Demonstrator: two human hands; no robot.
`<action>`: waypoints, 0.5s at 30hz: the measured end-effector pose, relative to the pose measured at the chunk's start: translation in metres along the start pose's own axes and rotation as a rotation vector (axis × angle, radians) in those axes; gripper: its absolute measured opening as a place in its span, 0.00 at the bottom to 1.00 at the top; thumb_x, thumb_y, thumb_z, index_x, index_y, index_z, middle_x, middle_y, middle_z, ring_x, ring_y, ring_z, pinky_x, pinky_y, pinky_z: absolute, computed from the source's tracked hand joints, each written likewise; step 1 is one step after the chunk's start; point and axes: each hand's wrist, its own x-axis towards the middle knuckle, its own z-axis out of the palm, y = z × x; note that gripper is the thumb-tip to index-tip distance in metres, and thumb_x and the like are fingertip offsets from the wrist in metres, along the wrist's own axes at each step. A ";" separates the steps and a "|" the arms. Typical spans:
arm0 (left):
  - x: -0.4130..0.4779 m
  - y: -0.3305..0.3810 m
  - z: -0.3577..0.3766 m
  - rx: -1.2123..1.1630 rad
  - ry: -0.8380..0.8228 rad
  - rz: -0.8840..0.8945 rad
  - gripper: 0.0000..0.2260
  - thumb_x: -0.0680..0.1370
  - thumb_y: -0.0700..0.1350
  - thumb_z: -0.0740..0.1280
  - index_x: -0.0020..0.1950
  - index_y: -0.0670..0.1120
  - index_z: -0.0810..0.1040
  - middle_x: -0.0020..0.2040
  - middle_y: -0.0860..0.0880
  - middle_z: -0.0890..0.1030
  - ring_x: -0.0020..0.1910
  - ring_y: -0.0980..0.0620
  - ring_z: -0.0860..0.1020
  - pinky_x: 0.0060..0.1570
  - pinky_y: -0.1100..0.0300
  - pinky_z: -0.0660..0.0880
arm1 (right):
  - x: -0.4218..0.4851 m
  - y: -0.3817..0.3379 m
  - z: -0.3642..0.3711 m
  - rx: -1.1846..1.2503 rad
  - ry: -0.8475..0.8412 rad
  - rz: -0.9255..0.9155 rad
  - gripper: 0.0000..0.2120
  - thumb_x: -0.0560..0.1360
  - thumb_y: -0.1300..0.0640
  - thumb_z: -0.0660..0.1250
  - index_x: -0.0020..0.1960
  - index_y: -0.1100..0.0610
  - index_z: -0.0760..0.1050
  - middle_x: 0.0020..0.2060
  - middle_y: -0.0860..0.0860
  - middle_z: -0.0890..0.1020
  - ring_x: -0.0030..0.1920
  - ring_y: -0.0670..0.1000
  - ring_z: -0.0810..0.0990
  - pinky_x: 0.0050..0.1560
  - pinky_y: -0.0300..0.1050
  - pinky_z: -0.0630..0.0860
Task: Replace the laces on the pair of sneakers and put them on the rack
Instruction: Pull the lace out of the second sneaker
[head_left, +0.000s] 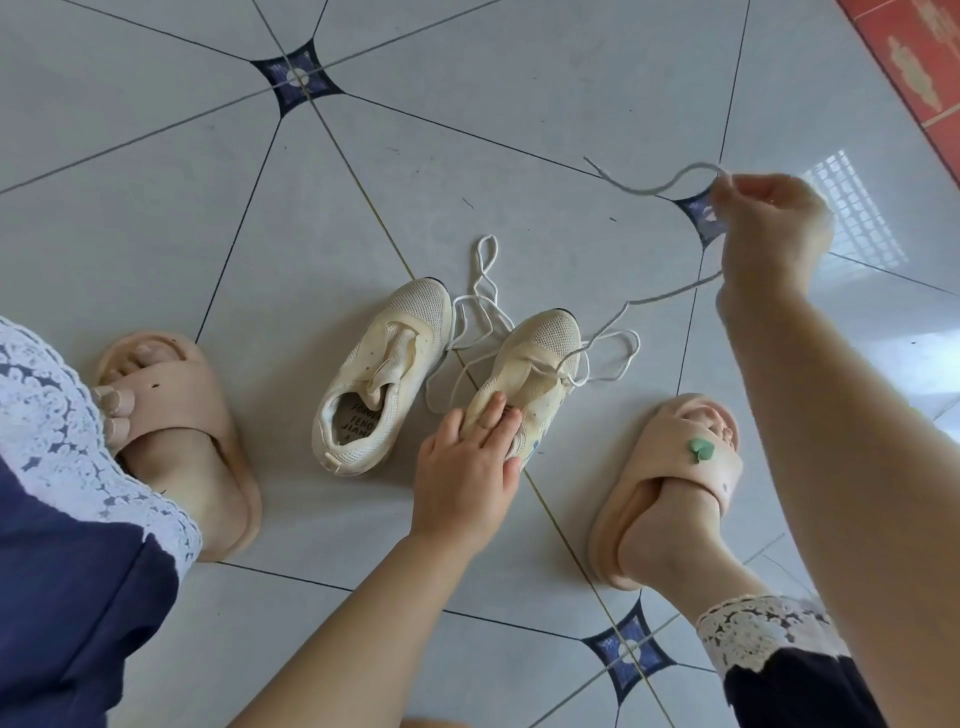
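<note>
wearer | legs: is wearing dark navy fabric trousers (62, 597) | cuffs: white floral lace trim (78, 441) is edging both trouser legs | feet: are wearing a left pale-pink thick foam slide slipper (192, 415) and a right pale-pink thick foam slide slipper (675, 467) | strap: small green heart-shaped charm (700, 450) is sitting on the right one
</note>
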 end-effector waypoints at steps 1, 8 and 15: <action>0.000 0.000 0.000 -0.007 -0.009 0.000 0.19 0.71 0.46 0.70 0.62 0.48 0.76 0.66 0.51 0.74 0.54 0.42 0.75 0.47 0.50 0.74 | 0.002 -0.003 0.001 -0.022 -0.069 -0.043 0.01 0.67 0.54 0.71 0.38 0.50 0.79 0.25 0.39 0.78 0.28 0.36 0.74 0.36 0.32 0.70; 0.002 0.000 0.005 0.034 -0.116 -0.020 0.21 0.78 0.51 0.58 0.71 0.53 0.65 0.73 0.57 0.61 0.63 0.46 0.66 0.56 0.53 0.67 | -0.052 0.052 0.013 -0.352 -0.492 -0.074 0.17 0.71 0.59 0.70 0.59 0.52 0.77 0.55 0.49 0.80 0.55 0.50 0.78 0.50 0.39 0.71; 0.000 0.001 0.002 -0.015 -0.079 -0.031 0.20 0.76 0.49 0.62 0.68 0.51 0.70 0.71 0.56 0.67 0.61 0.44 0.69 0.53 0.52 0.70 | -0.094 0.101 0.011 -0.564 -0.587 -0.019 0.07 0.76 0.53 0.63 0.50 0.54 0.78 0.40 0.49 0.83 0.41 0.49 0.78 0.33 0.38 0.66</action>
